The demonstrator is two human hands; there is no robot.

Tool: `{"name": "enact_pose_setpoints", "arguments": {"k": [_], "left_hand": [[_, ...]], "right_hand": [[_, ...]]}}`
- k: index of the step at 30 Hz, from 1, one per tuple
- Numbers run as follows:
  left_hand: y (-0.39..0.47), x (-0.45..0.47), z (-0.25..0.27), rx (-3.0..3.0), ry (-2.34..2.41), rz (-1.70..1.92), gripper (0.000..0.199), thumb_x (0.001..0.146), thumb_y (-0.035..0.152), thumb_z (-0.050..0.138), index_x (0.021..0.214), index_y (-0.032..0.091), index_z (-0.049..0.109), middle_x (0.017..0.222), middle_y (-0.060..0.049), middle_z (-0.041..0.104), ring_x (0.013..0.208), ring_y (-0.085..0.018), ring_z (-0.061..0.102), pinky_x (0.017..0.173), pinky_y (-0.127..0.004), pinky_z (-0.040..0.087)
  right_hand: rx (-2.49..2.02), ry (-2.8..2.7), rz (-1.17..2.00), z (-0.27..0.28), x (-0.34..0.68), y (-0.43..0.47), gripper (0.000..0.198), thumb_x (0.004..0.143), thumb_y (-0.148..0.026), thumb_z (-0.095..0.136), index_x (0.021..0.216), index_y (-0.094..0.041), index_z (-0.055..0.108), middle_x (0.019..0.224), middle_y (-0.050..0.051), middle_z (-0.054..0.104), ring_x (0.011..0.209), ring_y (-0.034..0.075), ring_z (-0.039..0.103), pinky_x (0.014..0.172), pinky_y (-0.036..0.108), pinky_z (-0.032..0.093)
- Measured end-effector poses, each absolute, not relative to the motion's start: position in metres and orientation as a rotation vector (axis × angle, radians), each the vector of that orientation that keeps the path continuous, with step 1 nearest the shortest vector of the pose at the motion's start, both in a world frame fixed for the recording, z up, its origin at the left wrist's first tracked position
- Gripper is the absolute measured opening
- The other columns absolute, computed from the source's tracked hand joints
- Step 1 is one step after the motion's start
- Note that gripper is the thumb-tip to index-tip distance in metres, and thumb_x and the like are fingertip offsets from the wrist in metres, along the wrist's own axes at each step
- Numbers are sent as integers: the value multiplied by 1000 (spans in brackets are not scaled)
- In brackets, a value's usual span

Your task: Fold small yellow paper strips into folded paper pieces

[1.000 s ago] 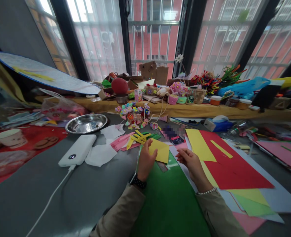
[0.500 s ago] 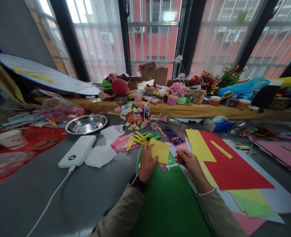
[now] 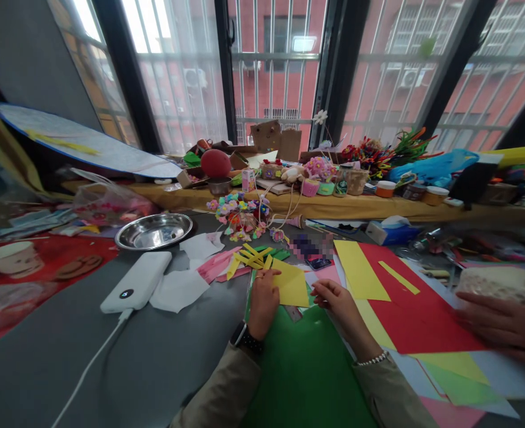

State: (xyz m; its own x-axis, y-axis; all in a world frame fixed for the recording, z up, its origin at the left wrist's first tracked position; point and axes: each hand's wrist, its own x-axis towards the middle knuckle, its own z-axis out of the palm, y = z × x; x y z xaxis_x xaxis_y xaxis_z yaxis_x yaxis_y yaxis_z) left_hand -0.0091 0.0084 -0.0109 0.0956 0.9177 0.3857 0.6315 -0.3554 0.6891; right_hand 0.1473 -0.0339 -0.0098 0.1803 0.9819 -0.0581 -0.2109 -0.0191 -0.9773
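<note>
My left hand (image 3: pixel 263 302), with a dark watch on its wrist, grips the left edge of a square of yellow paper (image 3: pixel 294 286). Just right of that square, my right hand (image 3: pixel 333 298) has its fingertips pinched together; whatever is between them is hidden or too small to see. A green board (image 3: pixel 311 362) lies under both forearms. Part of a ruler (image 3: pixel 294 313) peeks out below the yellow square. Beyond my left fingers is a small pile of folded yellow paper strips (image 3: pixel 251 257) beside green paper pieces.
At right, a co-worker's blurred hand (image 3: pixel 507 321) is by a pale patterned object (image 3: pixel 494 284), over red paper (image 3: pixel 423 321). To the left are a white power bank (image 3: pixel 140 282) with a cable and a metal plate (image 3: pixel 155 230). Felt-like flowers (image 3: pixel 238 211) stand behind.
The yellow square has tipped flatter, and my left fingers have curled in closer at its edge. A co-worker's hand and a pale object have come in from the right.
</note>
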Motion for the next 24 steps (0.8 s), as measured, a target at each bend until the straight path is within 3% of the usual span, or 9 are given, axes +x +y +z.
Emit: {"name": "enact_pose_setpoints", "arguments": {"k": [6, 11, 13, 15, 18, 24], "left_hand": [[6, -9, -5, 1900, 1312, 1304, 21, 70, 11, 40, 83, 19, 54, 87, -5, 56, 82, -16, 51, 72, -29, 40], [5, -10, -2, 1826, 1181, 1314, 17, 73, 20, 41, 83, 19, 55, 87, -4, 56, 79, -15, 52, 66, -25, 41], [5, -10, -3, 1806, 1169, 1313, 17, 74, 21, 40, 83, 18, 55, 87, -5, 56, 79, -15, 52, 65, -25, 41], [6, -9, -4, 1792, 1161, 1313, 18, 74, 21, 40, 83, 18, 55, 88, -5, 57, 79, -15, 52, 64, -24, 41], [6, -9, -5, 1782, 1159, 1305, 17, 73, 21, 41, 83, 18, 55, 88, -5, 57, 78, -15, 52, 64, -24, 41], [5, -9, -3, 1752, 1183, 1283, 18, 73, 21, 41, 84, 17, 54, 88, -5, 56, 75, -14, 52, 64, -25, 42]], "right_hand": [[-1248, -925, 1050, -17, 149, -31, 30, 56, -34, 63, 80, -18, 54, 76, 0, 59, 52, 9, 53, 47, 19, 40], [-1291, -875, 931, -17, 148, -30, 41, 54, -34, 65, 90, -20, 50, 91, 2, 54, 56, 10, 53, 46, 21, 41], [-1280, -863, 905, -15, 148, -31, 39, 54, -33, 64, 88, -20, 51, 85, 1, 55, 52, 9, 51, 43, 19, 39], [-1244, -888, 924, -13, 147, -32, 30, 57, -33, 63, 81, -19, 54, 65, -3, 54, 45, 7, 46, 39, 17, 34], [-1199, -935, 963, -10, 146, -34, 19, 59, -32, 61, 69, -17, 56, 45, -7, 45, 38, 5, 39, 35, 16, 28], [-1198, -945, 972, -12, 146, -34, 18, 59, -32, 61, 67, -16, 55, 48, -5, 48, 40, 5, 40, 37, 16, 29]]}}
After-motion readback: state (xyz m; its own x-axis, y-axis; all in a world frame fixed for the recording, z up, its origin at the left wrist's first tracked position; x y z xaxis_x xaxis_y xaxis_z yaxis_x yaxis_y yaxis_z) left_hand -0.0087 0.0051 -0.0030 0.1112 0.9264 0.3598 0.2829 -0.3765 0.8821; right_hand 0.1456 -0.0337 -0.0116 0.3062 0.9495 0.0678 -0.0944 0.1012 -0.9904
